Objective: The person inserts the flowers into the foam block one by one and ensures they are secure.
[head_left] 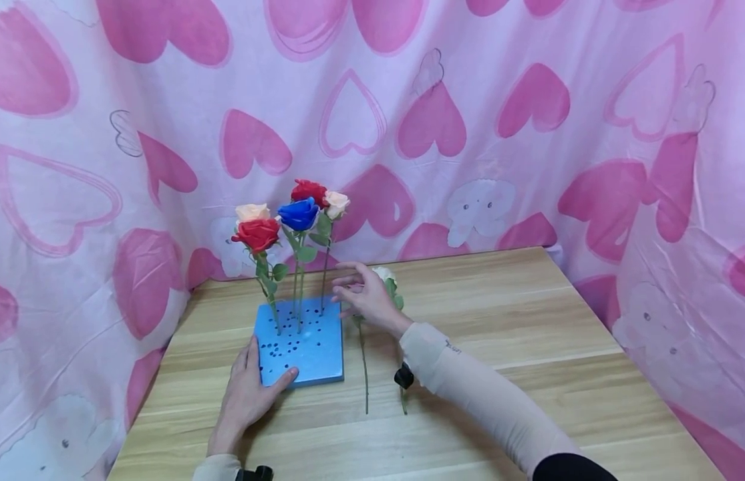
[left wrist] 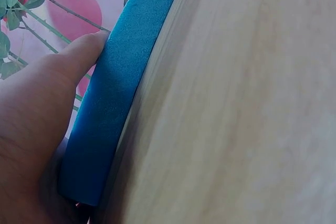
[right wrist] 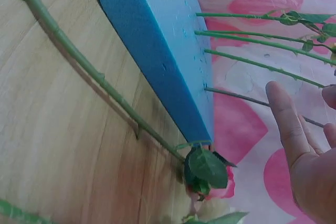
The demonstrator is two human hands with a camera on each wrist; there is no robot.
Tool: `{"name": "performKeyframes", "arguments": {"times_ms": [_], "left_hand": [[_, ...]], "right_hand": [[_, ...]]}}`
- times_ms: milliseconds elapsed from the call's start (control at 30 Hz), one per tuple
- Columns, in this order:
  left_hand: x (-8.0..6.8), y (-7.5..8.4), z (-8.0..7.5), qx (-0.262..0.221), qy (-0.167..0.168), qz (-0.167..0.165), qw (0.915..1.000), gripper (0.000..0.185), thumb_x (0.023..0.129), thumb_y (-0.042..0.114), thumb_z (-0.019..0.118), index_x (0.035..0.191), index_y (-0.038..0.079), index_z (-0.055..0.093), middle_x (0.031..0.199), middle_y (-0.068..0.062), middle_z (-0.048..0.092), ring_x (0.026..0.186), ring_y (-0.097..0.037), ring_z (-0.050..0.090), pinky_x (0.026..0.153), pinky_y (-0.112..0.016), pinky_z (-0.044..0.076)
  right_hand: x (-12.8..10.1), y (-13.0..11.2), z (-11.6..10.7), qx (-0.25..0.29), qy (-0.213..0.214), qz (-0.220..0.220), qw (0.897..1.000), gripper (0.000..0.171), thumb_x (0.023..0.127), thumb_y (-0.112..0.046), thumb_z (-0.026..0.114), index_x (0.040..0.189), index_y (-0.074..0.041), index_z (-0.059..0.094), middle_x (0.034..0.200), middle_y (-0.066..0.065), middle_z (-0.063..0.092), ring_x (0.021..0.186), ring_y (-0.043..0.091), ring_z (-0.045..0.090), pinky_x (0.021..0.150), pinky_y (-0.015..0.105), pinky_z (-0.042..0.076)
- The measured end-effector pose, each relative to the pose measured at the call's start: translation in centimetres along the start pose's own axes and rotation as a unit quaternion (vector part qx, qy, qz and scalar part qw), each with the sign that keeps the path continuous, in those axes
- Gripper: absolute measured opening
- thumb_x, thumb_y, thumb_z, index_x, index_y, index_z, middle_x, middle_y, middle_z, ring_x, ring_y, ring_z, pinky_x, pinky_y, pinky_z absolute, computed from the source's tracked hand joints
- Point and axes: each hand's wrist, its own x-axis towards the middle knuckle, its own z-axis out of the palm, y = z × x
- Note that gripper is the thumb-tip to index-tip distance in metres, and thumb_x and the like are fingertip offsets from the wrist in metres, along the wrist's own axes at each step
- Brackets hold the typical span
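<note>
My left hand [head_left: 246, 394] holds the front left corner of a blue foam block [head_left: 321, 361], thumb on top and fingers along its side. Artificial roses stand in the block's holes: a red rose [head_left: 258, 234] with a cream rose [head_left: 253, 212] behind it, a blue rose [head_left: 299, 215] mid-block, and another red rose [head_left: 309, 192] beside a pale rose [head_left: 337, 204] at the back. My right hand [head_left: 372, 297] hovers by the block's back right corner, fingers spread and empty, near a thin upright stem [right wrist: 236, 96].
Right of the block, a white rose [head_left: 384, 272] lies on the wooden table [head_left: 480, 314], partly behind my right hand. Two stems lie there, one stem [head_left: 365, 374] nearer the block. A pink-petalled rose [right wrist: 228, 184] shows in the right wrist view. A heart-patterned curtain [head_left: 432, 120] surrounds the table.
</note>
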Motion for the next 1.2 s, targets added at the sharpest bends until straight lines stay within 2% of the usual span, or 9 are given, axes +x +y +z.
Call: {"name": "performKeyframes", "arguments": {"times_ms": [100, 233, 333, 467, 667, 900, 1100, 1200], "left_hand": [[0.0, 0.0, 0.0, -0.002, 0.000, 0.001, 1.0000, 0.136, 0.095, 0.084, 0.065, 0.177, 0.001, -0.005, 0.181, -0.036, 0.009, 0.166, -0.054, 0.017, 0.134, -0.070, 0.022], [0.0, 0.1, 0.0, 0.000, -0.001, 0.001, 1.0000, 0.136, 0.095, 0.084, 0.065, 0.177, 0.001, -0.005, 0.181, -0.036, 0.009, 0.166, -0.054, 0.017, 0.134, -0.070, 0.022], [-0.1, 0.1, 0.0, 0.002, -0.005, -0.001, 1.0000, 0.136, 0.095, 0.085, 0.065, 0.177, 0.002, -0.005, 0.181, -0.036, 0.009, 0.166, -0.054, 0.017, 0.133, -0.070, 0.022], [-0.2, 0.2, 0.0, 0.003, -0.007, -0.003, 1.0000, 0.137, 0.095, 0.085, 0.065, 0.177, 0.002, -0.006, 0.181, -0.036, 0.009, 0.166, -0.055, 0.017, 0.133, -0.070, 0.022], [0.0, 0.2, -0.1, -0.001, -0.008, -0.007, 0.9999, 0.137, 0.095, 0.086, 0.064, 0.177, 0.002, -0.006, 0.181, -0.036, 0.008, 0.166, -0.055, 0.016, 0.133, -0.070, 0.022], [0.1, 0.2, -0.2, -0.003, -0.005, -0.003, 1.0000, 0.137, 0.094, 0.085, 0.066, 0.177, 0.003, -0.006, 0.181, -0.035, 0.008, 0.166, -0.055, 0.016, 0.133, -0.071, 0.022], [-0.1, 0.1, -0.1, -0.008, -0.003, -0.002, 1.0000, 0.137, 0.094, 0.084, 0.067, 0.177, 0.003, -0.006, 0.181, -0.035, 0.008, 0.166, -0.055, 0.016, 0.133, -0.072, 0.022], [-0.2, 0.1, -0.1, -0.009, -0.008, -0.006, 0.9999, 0.138, 0.094, 0.085, 0.066, 0.177, 0.004, -0.008, 0.181, -0.035, 0.006, 0.166, -0.055, 0.015, 0.133, -0.072, 0.021]], "right_hand": [[-0.3, 0.0, -0.6, 0.008, 0.006, 0.004, 1.000, 0.055, 0.109, -0.012, 0.075, 0.158, -0.026, 0.056, 0.141, 0.014, 0.071, 0.120, 0.045, 0.075, 0.082, 0.060, 0.069], [-0.8, 0.2, -1.4, 0.006, 0.015, 0.002, 1.000, 0.057, 0.108, -0.009, 0.075, 0.160, -0.022, 0.054, 0.147, 0.020, 0.065, 0.125, 0.045, 0.073, 0.086, 0.065, 0.067], [-1.2, 0.3, -2.0, -0.004, 0.025, 0.001, 1.000, 0.058, 0.108, -0.009, 0.075, 0.160, -0.021, 0.054, 0.151, 0.022, 0.062, 0.122, 0.040, 0.075, 0.086, 0.066, 0.066], [-1.5, 0.1, -2.7, -0.016, 0.035, 0.007, 0.999, 0.060, 0.108, -0.012, 0.076, 0.161, -0.024, 0.052, 0.154, 0.023, 0.059, 0.117, 0.034, 0.077, 0.083, 0.061, 0.068], [-1.8, -0.2, -3.9, -0.005, 0.048, 0.014, 0.999, 0.062, 0.107, -0.008, 0.077, 0.161, -0.025, 0.053, 0.155, 0.022, 0.057, 0.125, 0.050, 0.071, 0.083, 0.062, 0.068], [-2.8, 0.2, -5.7, -0.019, 0.079, 0.032, 0.996, 0.063, 0.107, -0.009, 0.077, 0.162, -0.023, 0.051, 0.159, 0.030, 0.052, 0.117, 0.046, 0.076, 0.084, 0.066, 0.066], [-3.6, 0.9, -7.0, -0.011, 0.097, 0.047, 0.994, 0.072, 0.104, -0.003, 0.078, 0.167, -0.015, 0.045, 0.161, 0.032, 0.050, 0.121, 0.059, 0.070, 0.080, 0.060, 0.069], [-3.8, 1.0, -7.3, -0.014, 0.105, 0.053, 0.993, 0.073, 0.102, -0.003, 0.078, 0.166, -0.015, 0.045, 0.161, 0.031, 0.051, 0.120, 0.059, 0.070, 0.082, 0.066, 0.067]]}}
